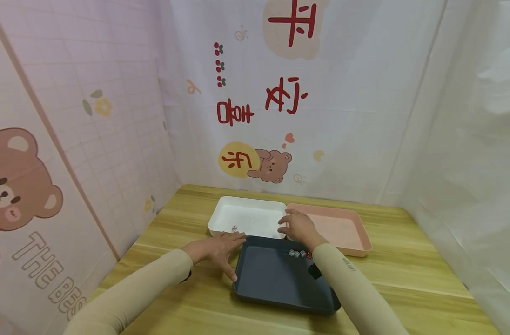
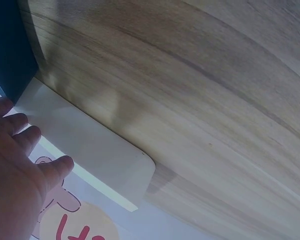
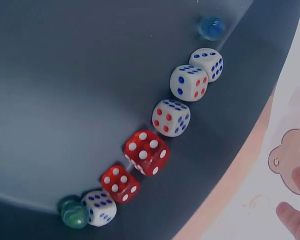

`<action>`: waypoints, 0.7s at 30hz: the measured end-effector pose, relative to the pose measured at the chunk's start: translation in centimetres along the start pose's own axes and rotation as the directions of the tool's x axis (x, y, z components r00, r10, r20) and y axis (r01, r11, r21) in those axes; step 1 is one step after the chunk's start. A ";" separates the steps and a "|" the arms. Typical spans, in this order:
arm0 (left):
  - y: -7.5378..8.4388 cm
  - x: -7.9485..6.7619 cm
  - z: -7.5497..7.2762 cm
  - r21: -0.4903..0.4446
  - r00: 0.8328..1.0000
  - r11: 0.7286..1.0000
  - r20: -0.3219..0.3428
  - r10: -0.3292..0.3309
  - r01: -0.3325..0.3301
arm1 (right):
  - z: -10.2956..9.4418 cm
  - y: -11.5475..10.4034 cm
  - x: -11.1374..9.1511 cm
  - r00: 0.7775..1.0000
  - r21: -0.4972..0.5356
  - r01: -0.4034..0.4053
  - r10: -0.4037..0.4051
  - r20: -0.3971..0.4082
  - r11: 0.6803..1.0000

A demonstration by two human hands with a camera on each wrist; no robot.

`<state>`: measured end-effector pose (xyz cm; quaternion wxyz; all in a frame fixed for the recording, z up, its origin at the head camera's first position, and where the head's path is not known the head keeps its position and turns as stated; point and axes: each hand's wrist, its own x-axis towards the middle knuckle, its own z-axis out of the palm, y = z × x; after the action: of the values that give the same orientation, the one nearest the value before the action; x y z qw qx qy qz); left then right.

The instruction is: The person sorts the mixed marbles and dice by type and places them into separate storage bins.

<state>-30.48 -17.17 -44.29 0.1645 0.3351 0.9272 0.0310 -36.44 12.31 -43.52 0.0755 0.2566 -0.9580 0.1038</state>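
A dark grey tray [image 1: 280, 274] lies nearest to me on the table. Along its far wall run white dice [image 3: 189, 83], red dice [image 3: 146, 152], a blue glass marble [image 3: 211, 28] and a green glass marble [image 3: 74, 212]. My left hand [image 1: 220, 251] has its fingers spread at the tray's far left corner, thumb beside the left rim. Beyond that rim, my right hand [image 1: 302, 229] hovers where the white tray [image 1: 255, 204] meets the pink tray [image 1: 361, 232]. Its fingers are loosely bent, and I see nothing held in them.
Near the front wall of the white tray sits a small white die-like piece [image 1: 234, 228]. The trays stand close together on a wood-grain table [image 1: 410, 270]. Printed white curtains [image 1: 355, 102] hang behind and at both sides.
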 end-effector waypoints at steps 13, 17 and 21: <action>-0.1 0.1 0.0 0.015 1.000 1.000 -0.016 0.013 -0.013 | -1.4 0.5 -1.1 1.000 0.044 -0.012 0.011 0.029 0.999; -0.2 0.1 0.0 -0.003 1.000 1.000 -0.017 0.018 -0.018 | -1.6 0.6 -1.5 0.999 0.048 0.000 -0.002 0.038 0.999; -0.3 0.0 0.0 -0.031 1.000 0.999 -0.015 0.024 -0.024 | -1.6 0.7 -1.8 0.999 0.070 0.017 -0.019 0.033 0.997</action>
<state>-30.60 -17.40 -44.37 0.1627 0.3435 0.9236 0.0498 -35.12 14.12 -42.43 0.0511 0.2693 -0.9526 0.1322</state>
